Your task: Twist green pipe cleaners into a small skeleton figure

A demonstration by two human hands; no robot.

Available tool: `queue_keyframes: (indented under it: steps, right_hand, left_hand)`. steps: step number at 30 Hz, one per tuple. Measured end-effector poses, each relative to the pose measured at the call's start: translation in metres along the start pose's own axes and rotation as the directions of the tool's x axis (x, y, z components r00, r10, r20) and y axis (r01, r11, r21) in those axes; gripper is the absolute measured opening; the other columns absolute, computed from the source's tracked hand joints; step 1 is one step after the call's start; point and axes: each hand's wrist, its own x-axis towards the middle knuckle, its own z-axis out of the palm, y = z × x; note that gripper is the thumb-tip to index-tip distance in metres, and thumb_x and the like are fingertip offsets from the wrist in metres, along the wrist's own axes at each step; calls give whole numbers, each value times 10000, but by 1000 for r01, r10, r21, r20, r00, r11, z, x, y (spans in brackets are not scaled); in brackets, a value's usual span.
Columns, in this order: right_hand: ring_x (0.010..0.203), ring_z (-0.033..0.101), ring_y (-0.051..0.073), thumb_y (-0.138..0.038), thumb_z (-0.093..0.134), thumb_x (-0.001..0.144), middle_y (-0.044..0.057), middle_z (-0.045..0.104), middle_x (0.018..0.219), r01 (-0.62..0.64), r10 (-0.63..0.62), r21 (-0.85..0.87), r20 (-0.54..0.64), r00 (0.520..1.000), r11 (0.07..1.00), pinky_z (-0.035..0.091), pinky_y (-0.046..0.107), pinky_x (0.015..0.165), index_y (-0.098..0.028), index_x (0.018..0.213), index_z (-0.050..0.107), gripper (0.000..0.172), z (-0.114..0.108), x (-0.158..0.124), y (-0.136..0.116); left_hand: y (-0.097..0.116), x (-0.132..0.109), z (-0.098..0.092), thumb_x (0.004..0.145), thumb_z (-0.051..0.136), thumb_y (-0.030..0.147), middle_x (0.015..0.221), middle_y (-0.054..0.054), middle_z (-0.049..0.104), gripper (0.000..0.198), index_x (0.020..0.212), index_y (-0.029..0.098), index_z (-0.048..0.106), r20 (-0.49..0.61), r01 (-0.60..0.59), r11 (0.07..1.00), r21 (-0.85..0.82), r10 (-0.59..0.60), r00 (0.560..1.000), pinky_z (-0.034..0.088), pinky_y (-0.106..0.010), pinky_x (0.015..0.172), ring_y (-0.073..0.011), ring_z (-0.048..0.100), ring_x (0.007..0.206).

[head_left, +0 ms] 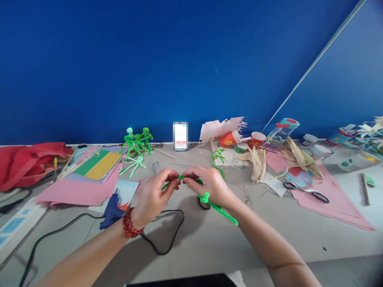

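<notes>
Left hand: the left hand (154, 195), with a red beaded bracelet (129, 223) at the wrist, pinches the green pipe cleaner (217, 209) between thumb and fingertips; other fingers curl in.
Right hand: the right hand (209, 185) pinches the same stem just beside the left fingertips, fingers bent, not spread.
Hold: fingertips nearly touch; the tight grip looks meant to keep the bend from springing open.
Pipe cleaner: held up between both hands above the desk (203, 247); a small coiled twist (204, 198) sits below the right hand, and the free end sticks out toward the right.
Near it: a blue glue gun (112, 211) lies left of the pipe cleaner, with a black cord (167, 239) looping on the desk beneath it.
Farther ahead: finished green pipe-cleaner figures (136, 143) stand beyond it to the left, probably kept there out of the working space; a loose green stem (217, 159) lies straight ahead.
Right of it: pink paper (329, 203), black-handled scissors (306, 192), corn husks (257, 163).
</notes>
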Motion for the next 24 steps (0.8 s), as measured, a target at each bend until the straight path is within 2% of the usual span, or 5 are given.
queue_keyframes:
  steps: [8,13,19,21,24]
  right_hand:
    - [599,600,114,-161,597,797,-6,688,681,21,-15,35,-160,987,999,424,194,550,-195,774,653,69,12,0,7]
    - [549,581,118,-183,580,794,-9,652,606,59,-80,-84,-265,961,995,409,209,539,-193,745,636,75,18,1,14]
    - [577,602,135,-178,562,815,10,683,647,98,-138,-179,-223,965,979,406,229,573,-192,744,647,112,19,1,19]
    - [588,604,132,-171,565,819,11,686,660,80,-108,-138,-211,972,987,406,221,565,-188,753,658,115,16,1,18]
    - [607,608,121,-163,596,813,4,690,683,21,-21,1,-164,986,1000,408,194,537,-185,782,671,84,13,1,17]
  left_hand:
    - [-2,2,3,933,524,291,752,-6,698,110,916,214,601,11,-45,996,-70,46,999,499,-240,659,-147,670,712]
    - [6,-1,8,909,556,273,777,-16,705,114,965,195,618,28,12,992,-125,-8,1000,514,-240,627,-149,666,677]
    - [7,-3,1,923,519,257,836,-35,724,140,982,198,631,104,-11,1000,3,11,995,513,-258,671,-165,669,723]
    - [2,-2,-5,963,431,233,789,-16,723,214,1057,215,623,189,-31,1000,5,29,982,516,-259,688,-156,677,705]
    - [-8,3,-14,971,429,240,840,-24,747,247,1167,229,579,230,-85,996,-1,82,970,539,-257,709,-159,713,740]
